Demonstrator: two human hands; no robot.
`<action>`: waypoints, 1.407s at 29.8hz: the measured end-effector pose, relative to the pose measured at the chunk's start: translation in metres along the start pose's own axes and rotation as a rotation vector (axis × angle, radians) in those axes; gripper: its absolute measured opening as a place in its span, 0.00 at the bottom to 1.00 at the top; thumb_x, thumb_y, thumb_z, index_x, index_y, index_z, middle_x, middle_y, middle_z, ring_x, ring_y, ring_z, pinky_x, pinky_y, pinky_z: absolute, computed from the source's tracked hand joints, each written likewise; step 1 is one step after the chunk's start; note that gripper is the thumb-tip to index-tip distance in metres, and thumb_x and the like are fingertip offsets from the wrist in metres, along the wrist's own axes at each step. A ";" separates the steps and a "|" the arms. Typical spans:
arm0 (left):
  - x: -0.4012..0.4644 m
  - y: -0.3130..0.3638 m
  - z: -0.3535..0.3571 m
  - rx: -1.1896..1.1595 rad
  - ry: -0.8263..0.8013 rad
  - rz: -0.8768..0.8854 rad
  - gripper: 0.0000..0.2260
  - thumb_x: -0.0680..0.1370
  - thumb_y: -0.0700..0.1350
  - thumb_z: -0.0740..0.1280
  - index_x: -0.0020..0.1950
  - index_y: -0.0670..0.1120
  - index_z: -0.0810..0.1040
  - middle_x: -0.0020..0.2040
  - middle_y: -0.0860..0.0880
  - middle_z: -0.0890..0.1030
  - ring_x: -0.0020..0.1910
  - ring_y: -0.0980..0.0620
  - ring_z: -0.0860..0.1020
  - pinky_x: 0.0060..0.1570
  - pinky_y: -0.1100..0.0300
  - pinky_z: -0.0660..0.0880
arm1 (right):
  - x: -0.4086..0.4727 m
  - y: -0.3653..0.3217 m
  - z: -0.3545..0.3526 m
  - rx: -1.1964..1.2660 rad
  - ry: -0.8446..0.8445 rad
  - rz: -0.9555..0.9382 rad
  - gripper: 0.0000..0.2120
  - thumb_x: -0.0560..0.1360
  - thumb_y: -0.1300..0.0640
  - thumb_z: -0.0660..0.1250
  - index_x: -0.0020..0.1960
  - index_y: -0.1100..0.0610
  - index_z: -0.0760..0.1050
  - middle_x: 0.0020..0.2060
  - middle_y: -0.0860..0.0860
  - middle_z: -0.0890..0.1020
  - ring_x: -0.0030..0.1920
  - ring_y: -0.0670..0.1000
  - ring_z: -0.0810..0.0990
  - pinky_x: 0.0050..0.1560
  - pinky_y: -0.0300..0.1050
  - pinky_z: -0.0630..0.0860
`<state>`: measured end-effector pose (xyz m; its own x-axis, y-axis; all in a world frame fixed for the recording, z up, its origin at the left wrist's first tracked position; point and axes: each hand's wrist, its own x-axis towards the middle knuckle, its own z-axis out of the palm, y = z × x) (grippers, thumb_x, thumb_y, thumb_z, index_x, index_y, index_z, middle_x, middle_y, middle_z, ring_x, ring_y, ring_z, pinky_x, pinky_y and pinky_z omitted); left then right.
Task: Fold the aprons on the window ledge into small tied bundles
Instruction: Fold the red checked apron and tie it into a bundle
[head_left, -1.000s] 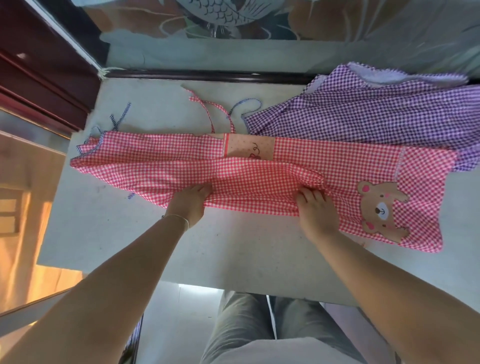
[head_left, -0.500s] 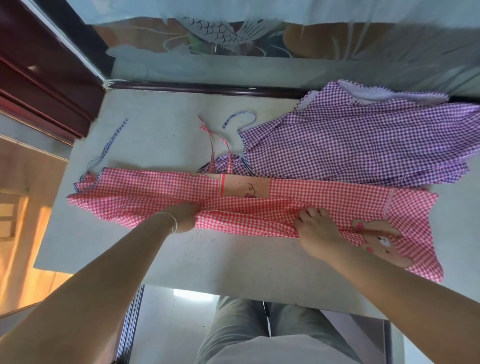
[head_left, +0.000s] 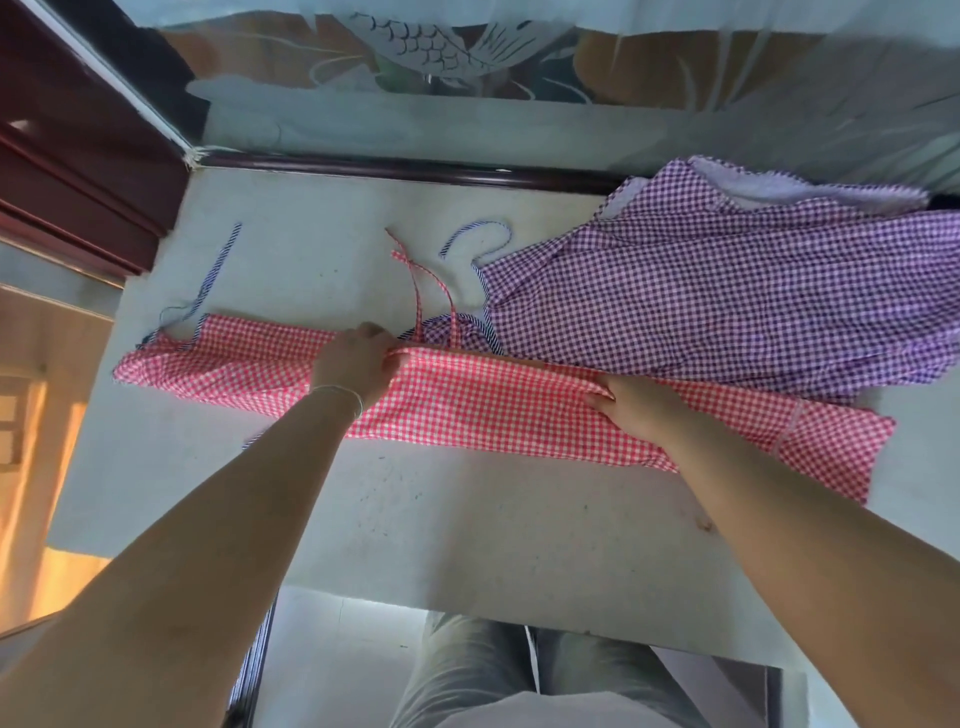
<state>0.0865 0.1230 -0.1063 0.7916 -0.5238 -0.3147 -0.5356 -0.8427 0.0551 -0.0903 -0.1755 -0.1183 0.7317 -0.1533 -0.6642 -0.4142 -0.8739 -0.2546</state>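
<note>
Two aprons on the ledge in our head view, only one being worked on. The pink gingham apron is folded into a long narrow strip, and its long axis runs left to right across the window ledge, dipping a bit toward us at the right end. The left end sits near the ledge's left edge, and the right end flares out wider past our right wrist. Its two thin pink ties stick out from the far edge around the middle, pointing away from us toward the window glass.

Our left hand sits on top of the strip at its far edge, just left of where the ties come out, fingers curled over and pinching the folded edge of the fabric. Our right hand is further right along the same strip, knuckles up, fingertips tucked into a fold and gripping it. So the apron runs under both hands and stretches out beyond each.

The purple gingham apron lies loosely spread behind the pink one, on the right side of the ledge, its near edge touching the pink strip. A blue striped tie trails off the far left.
</note>
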 end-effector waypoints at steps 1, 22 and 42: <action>0.004 0.003 0.000 0.030 -0.005 0.011 0.15 0.81 0.54 0.57 0.55 0.46 0.79 0.53 0.47 0.79 0.48 0.45 0.79 0.49 0.51 0.77 | 0.002 0.001 0.002 -0.085 0.087 -0.021 0.21 0.80 0.42 0.56 0.67 0.53 0.71 0.60 0.52 0.78 0.58 0.55 0.78 0.60 0.49 0.75; -0.019 0.169 0.072 0.008 -0.279 0.102 0.31 0.76 0.68 0.37 0.75 0.59 0.32 0.76 0.52 0.32 0.73 0.42 0.30 0.67 0.30 0.34 | 0.012 0.002 -0.006 -0.051 0.044 0.044 0.20 0.77 0.43 0.62 0.64 0.51 0.68 0.58 0.50 0.77 0.56 0.54 0.78 0.56 0.48 0.75; -0.019 0.183 0.074 0.127 -0.265 0.065 0.39 0.70 0.74 0.38 0.74 0.58 0.29 0.77 0.50 0.33 0.75 0.40 0.33 0.69 0.31 0.39 | -0.075 0.098 0.036 0.119 0.930 0.093 0.17 0.78 0.57 0.59 0.66 0.60 0.68 0.67 0.59 0.72 0.70 0.60 0.67 0.70 0.60 0.64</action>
<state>-0.0483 -0.0121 -0.1600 0.6587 -0.5114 -0.5519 -0.6285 -0.7772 -0.0300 -0.2055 -0.2334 -0.1188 0.8104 -0.5716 0.1289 -0.5076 -0.7947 -0.3327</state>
